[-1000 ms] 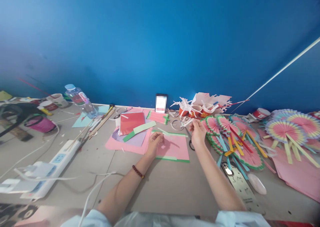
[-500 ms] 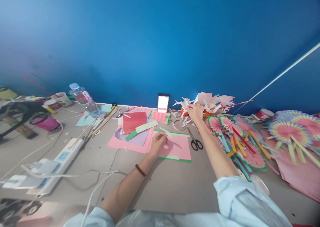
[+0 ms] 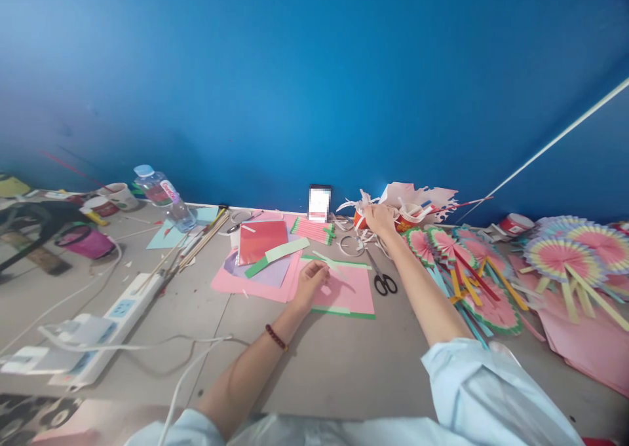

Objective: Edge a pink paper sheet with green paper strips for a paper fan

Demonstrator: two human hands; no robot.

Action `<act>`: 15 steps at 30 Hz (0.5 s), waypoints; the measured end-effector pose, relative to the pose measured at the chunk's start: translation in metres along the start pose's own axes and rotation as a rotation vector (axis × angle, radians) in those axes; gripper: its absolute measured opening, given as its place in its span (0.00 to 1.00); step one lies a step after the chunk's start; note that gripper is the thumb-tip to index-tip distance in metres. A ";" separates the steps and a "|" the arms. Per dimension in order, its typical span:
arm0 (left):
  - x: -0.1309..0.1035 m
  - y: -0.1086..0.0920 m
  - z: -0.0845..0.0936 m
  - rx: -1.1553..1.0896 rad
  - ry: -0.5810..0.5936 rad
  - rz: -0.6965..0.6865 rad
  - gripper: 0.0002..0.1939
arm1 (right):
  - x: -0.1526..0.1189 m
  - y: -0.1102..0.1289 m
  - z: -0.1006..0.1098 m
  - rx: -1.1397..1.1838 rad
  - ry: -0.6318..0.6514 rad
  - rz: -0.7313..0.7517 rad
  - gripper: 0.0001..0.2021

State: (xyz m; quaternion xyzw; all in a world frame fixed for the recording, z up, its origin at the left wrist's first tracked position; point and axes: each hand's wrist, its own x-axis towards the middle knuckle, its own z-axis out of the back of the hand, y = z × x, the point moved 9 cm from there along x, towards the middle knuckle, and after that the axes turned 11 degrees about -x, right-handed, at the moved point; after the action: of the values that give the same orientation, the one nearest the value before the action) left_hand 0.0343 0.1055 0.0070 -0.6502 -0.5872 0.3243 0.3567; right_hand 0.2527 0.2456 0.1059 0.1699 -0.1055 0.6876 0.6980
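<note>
My left hand (image 3: 312,281) is over the pink sheet with green edges (image 3: 351,292), its fingers pinched at a thin pale green paper strip (image 3: 325,259). The strip's held end is partly hidden by the fingers. Farther back, my right hand (image 3: 381,219) reaches to a red cup (image 3: 360,221) stuffed with curled white strips (image 3: 358,202). Its fingers are closed together at the strips by the rim; what they hold, if anything, is hidden. Black-handled scissors (image 3: 385,283) lie right of the pink sheet. A tape roll (image 3: 350,245) lies just in front of the cup.
Left are a red packet (image 3: 263,241), pink-green folded strips (image 3: 312,230), sticks (image 3: 204,240), a water bottle (image 3: 164,197) and a power strip (image 3: 115,321) with cables. Several paper fans (image 3: 565,256) lie right. A phone (image 3: 320,204) leans against the blue wall.
My right hand has moved slightly down and in among the white strips at the red cup. My left hand stays over the pink sheet. The view has shifted slightly.
</note>
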 end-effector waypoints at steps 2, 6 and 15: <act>0.000 -0.001 -0.001 0.014 0.004 0.003 0.14 | 0.000 -0.002 0.016 0.102 -0.090 -0.016 0.22; -0.001 0.000 -0.001 0.032 0.000 0.020 0.16 | -0.018 0.000 0.048 0.371 -0.277 -0.064 0.16; -0.010 0.001 -0.025 0.127 0.190 -0.010 0.20 | -0.156 0.086 -0.038 1.216 0.935 -0.102 0.19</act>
State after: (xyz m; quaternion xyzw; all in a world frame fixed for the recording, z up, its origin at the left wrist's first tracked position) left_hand 0.0551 0.0937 0.0195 -0.6512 -0.5320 0.2961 0.4530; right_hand 0.1586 0.1158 0.0201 0.2201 0.6054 0.5918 0.4846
